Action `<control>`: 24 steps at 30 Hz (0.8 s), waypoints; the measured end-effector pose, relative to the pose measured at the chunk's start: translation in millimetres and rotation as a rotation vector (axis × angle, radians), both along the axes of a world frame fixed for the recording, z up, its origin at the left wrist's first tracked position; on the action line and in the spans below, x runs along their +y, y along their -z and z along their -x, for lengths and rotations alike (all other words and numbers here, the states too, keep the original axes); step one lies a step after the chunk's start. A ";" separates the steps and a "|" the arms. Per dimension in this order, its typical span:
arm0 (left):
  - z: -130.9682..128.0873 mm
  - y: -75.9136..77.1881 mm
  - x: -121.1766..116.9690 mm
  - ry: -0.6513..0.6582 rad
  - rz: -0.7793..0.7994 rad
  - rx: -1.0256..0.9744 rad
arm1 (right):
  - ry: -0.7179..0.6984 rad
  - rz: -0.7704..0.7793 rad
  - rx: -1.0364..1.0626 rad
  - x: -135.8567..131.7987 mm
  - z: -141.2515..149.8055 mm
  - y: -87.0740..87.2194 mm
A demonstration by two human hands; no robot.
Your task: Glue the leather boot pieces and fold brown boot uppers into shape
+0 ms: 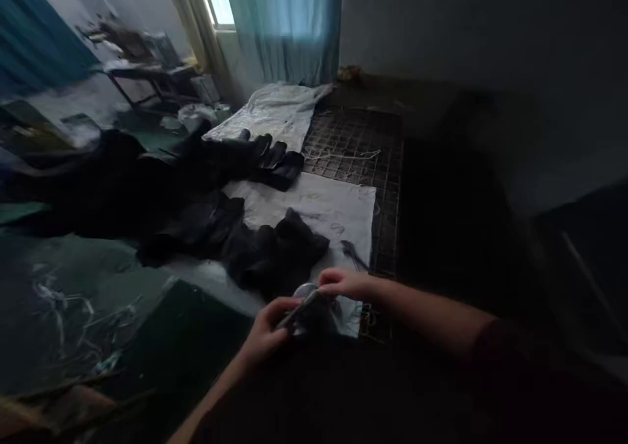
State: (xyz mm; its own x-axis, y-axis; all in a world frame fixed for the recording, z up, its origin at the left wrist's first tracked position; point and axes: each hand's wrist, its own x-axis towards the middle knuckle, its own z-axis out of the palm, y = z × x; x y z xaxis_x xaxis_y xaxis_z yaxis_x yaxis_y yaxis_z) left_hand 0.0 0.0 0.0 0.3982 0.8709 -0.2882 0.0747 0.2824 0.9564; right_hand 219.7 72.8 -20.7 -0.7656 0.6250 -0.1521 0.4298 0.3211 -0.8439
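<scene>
Low in the head view, my left hand (267,329) and my right hand (344,283) pinch a narrow, greyish strip-like piece (303,307) between them. Its kind is blurred and too dark to tell. Something pale and round-edged shows just behind it. Dark folded garments (277,248) lie just beyond my hands, apart from them, spread over a white sheet (318,199). A dark tool resembling scissors (352,253) rests on the sheet above my right wrist.
A wire grid (353,136) lies under the sheet. More dark garments (161,189) heap at left. White thread scraps (63,300) litter the green floor beside a dark green surface (196,339). A cluttered table (147,71) stands at the back left, near a blue curtain (289,25).
</scene>
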 end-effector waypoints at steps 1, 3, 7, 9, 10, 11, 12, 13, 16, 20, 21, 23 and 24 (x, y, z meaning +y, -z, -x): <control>0.2 -0.1 -0.5 0.000 0.009 -0.002 | -0.001 0.008 0.027 1.7 -3.5 -3.8; 0.4 -0.5 -1.1 -0.002 0.022 -0.001 | -0.025 -0.031 0.041 5.2 -8.9 -12.2; -2.1 -2.8 0.0 -0.018 0.023 0.015 | -0.156 -0.338 -0.087 10.0 -8.6 -34.8; -4.8 -5.3 1.7 -0.029 0.019 0.038 | -0.235 -0.525 -0.233 10.0 -4.5 -46.3; -6.3 -6.8 2.7 -0.032 0.015 0.050 | -0.265 -0.590 -0.297 9.3 -2.3 -50.8; -7.8 -8.3 3.6 -0.034 0.014 0.062 | -0.289 -0.645 -0.344 8.1 -0.4 -54.1; -9.1 -9.7 4.3 -0.039 0.014 0.075 | -0.307 -0.699 -0.373 6.7 1.1 -55.9; -10.3 -10.9 4.9 -0.041 0.017 0.085 | -0.313 -0.753 -0.383 5.1 2.1 -56.2; -12.4 -11.9 5.5 -0.053 0.023 0.098 | -0.266 -0.912 -0.347 0.2 2.7 -49.3; -14.2 -9.8 5.6 -0.087 0.003 0.088 | -0.166 -1.031 -0.296 -4.6 2.1 -37.8; -14.8 -9.7 5.7 -0.091 -0.006 0.089 | -0.135 -1.026 -0.303 -5.3 2.1 -37.6; -16.1 -10.6 6.1 -0.092 -0.021 0.092 | -0.069 -0.969 -0.352 -6.1 2.2 -41.4; -16.6 -11.3 6.2 -0.089 -0.025 0.092 | -0.054 -0.923 -0.382 -6.3 2.2 -45.0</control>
State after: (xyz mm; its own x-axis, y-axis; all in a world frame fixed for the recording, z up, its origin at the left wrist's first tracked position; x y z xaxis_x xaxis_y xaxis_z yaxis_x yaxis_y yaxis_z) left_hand 16.6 6.2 11.3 0.2922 0.9087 -0.2980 0.1380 0.2683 0.9534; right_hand 217.5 66.5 24.3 -0.7974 0.5885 0.1336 0.5858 0.8080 -0.0626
